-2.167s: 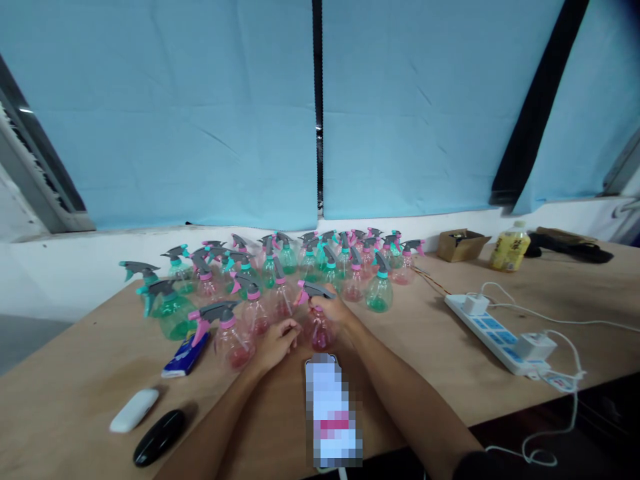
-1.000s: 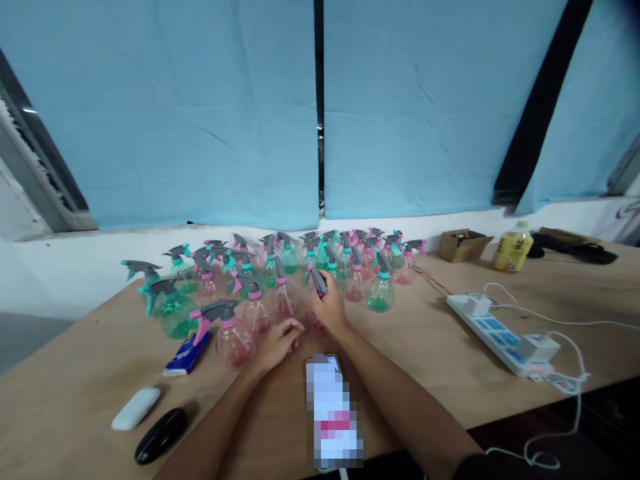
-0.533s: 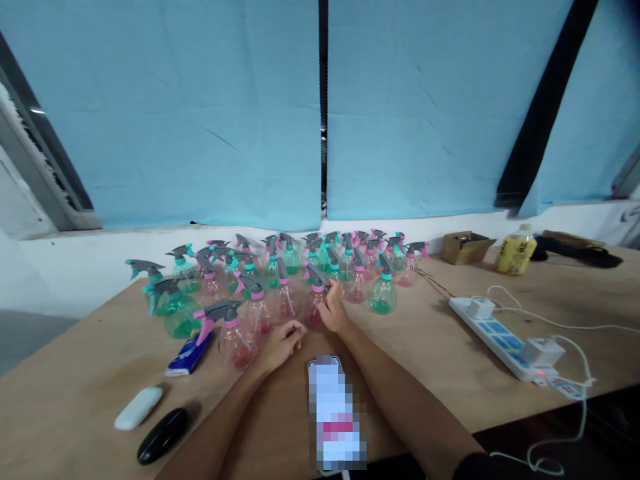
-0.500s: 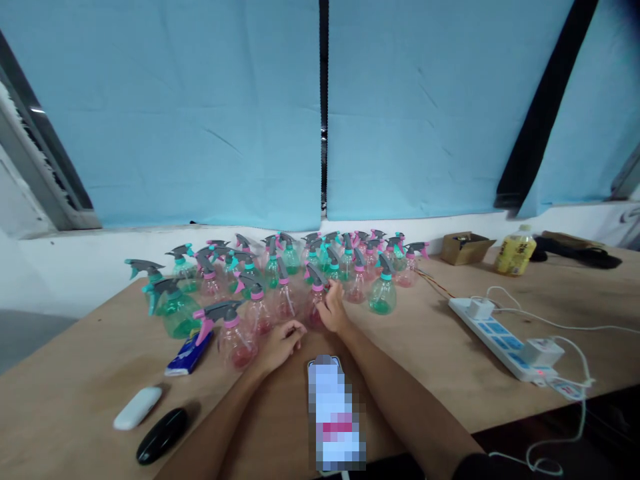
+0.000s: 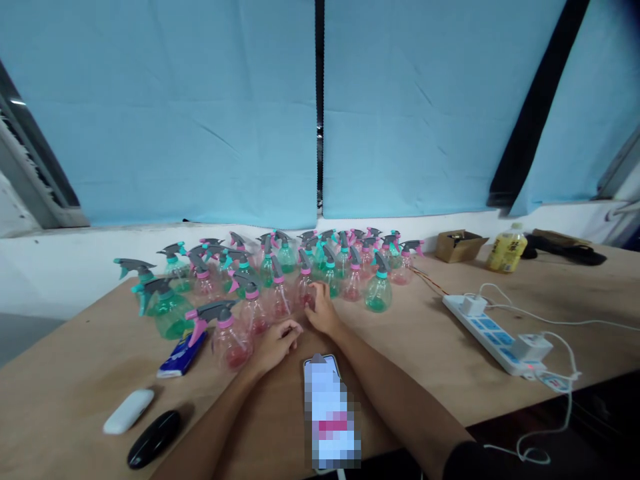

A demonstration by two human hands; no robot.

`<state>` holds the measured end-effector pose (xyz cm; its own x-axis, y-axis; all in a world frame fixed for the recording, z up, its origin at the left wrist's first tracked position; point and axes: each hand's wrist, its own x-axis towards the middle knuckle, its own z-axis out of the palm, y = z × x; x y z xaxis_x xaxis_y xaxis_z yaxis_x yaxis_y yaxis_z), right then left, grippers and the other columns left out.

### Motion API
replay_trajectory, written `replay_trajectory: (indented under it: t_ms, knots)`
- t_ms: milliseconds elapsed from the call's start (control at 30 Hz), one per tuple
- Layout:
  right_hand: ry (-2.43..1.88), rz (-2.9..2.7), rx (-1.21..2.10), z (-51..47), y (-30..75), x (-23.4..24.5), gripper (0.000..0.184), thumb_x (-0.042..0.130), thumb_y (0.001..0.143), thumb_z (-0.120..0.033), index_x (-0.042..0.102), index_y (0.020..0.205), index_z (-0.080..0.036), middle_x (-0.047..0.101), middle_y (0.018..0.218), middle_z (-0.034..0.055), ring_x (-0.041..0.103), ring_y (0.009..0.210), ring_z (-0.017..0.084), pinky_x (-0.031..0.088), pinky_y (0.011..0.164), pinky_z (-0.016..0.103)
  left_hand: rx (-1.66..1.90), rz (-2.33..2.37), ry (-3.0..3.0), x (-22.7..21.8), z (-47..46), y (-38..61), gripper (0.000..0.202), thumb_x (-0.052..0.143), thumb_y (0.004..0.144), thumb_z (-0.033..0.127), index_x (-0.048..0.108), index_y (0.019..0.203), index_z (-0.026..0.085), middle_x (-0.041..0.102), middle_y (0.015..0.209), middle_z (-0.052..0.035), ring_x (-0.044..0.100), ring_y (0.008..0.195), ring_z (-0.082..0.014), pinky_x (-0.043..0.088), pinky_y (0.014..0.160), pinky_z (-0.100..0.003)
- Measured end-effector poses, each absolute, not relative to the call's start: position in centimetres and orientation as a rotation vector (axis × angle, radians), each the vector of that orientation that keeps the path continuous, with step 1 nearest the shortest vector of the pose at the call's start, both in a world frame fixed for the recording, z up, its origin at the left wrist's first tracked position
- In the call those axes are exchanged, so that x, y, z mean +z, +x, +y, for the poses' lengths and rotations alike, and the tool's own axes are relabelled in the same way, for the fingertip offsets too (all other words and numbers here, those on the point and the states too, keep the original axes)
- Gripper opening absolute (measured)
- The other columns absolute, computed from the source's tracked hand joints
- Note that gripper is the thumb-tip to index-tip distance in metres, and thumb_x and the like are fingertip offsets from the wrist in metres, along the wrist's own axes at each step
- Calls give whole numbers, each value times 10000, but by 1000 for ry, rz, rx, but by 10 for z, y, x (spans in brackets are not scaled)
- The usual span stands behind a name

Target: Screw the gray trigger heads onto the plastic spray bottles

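Observation:
Several small spray bottles [image 5: 280, 267], pink and green with grey trigger heads, stand packed together at the middle of the wooden table [image 5: 430, 340]. My right hand [image 5: 321, 311] reaches to the front row, its fingers wrapped on the lower body of a pink spray bottle [image 5: 304, 288] that stands upright among the others. My left hand [image 5: 278, 341] rests on the table in a loose curl with nothing in it, just right of another pink bottle [image 5: 229, 337].
A phone [image 5: 330, 413] lies between my forearms. At the front left are a blue packet [image 5: 183, 353], a white case [image 5: 131, 411] and a black oval case [image 5: 153, 437]. On the right are a power strip [image 5: 493, 331] with cables, a cardboard box [image 5: 458, 245] and a yellow bottle [image 5: 506, 251].
My right hand has carried the pink spray bottle away from me and set it upright in the front row. My left hand has stayed put.

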<state>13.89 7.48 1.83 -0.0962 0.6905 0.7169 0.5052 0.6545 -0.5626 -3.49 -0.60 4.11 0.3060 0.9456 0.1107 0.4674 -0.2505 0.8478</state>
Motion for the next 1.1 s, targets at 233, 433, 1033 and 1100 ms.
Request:
replay_trajectory:
  t_ms: [233,433,1033,1100]
  knots:
    - [-995,-1718,289,78,144,20,438,507,740,-102,542,1167,-199,486,1281,123,540,1151,219,449,1015,424,832,1251,1850,46,-8,-34,361,489,867,530,621,845,194,575,627,26,473,518,-121,361,534,-226]
    - [-1062,-1520,93,81,158,33,452,509,773,-125,578,1216,-182,407,1408,147,375,1349,271,329,1117,481,834,1300,1852,49,-10,-33,313,508,858,489,630,836,202,572,613,25,459,517,-124,342,525,-228]
    - [-1073,-1512,100,96,173,37,487,482,758,-105,544,1235,-184,406,1379,152,328,1391,268,310,1133,476,845,1296,1861,44,-6,-38,369,493,859,539,626,857,195,576,635,22,517,563,-141,390,579,-245]
    - [-1065,-1497,92,91,173,41,420,488,749,-108,544,1155,-201,431,1281,137,426,1298,258,367,1084,455,837,1304,1856,43,-5,-39,383,489,857,551,630,868,195,574,631,24,512,550,-140,386,570,-245]
